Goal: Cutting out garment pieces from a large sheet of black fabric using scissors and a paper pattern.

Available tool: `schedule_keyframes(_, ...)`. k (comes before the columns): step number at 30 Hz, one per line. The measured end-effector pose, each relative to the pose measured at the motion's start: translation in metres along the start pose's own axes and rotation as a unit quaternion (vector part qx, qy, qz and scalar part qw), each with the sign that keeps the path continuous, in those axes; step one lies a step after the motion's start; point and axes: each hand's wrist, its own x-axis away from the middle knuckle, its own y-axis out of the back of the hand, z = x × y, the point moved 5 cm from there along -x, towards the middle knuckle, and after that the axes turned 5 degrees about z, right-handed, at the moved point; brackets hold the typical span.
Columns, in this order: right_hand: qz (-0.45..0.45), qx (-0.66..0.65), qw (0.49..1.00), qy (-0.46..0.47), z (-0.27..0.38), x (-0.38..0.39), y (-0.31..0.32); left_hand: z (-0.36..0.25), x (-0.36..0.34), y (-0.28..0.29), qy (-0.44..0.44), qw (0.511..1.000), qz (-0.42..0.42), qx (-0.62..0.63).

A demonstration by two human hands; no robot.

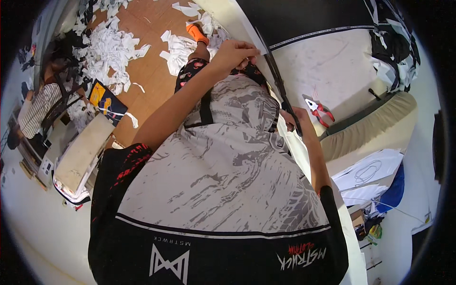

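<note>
My left hand (236,56) is at the near table edge, its fingers bent and pinched together by the border of a white sheet (247,29). What sits between those fingertips is too small to make out. A long, narrow black strip (278,73) runs down the table edge toward me. Around its lower end my right hand (300,122) is closed, with the strip passing between thumb and fingers. Just right of that hand, pliers (318,110) with red handles lie on the pale tabletop (327,61).
Black fabric (308,16) with a light printed border covers the far table. Dark and white scraps (394,59) pile at its right end. A beige padded roll (373,126) borders the right side. White scraps (111,52) litter the brown floor. Another person (40,109) sits far left.
</note>
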Motion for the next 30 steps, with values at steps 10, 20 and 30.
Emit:
schedule_keyframes(10, -0.069, 0.096, 0.993, -0.024, 0.004, -0.009, 0.006, -0.002, -0.007, -0.001, -0.008, 1.0, -0.006, 0.003)
schedule_keyframes(20, -0.071, 0.089, 0.993, 0.001, 0.031, -0.032, 0.002, 0.005, -0.008, -0.004, -0.004, 1.0, -0.002, -0.004)
schedule_keyframes(30, -0.079, 0.15, 0.985, -0.023, 0.029, -0.041, 0.011, 0.008, -0.006, -0.004, 0.004, 1.0, 0.006, 0.006)
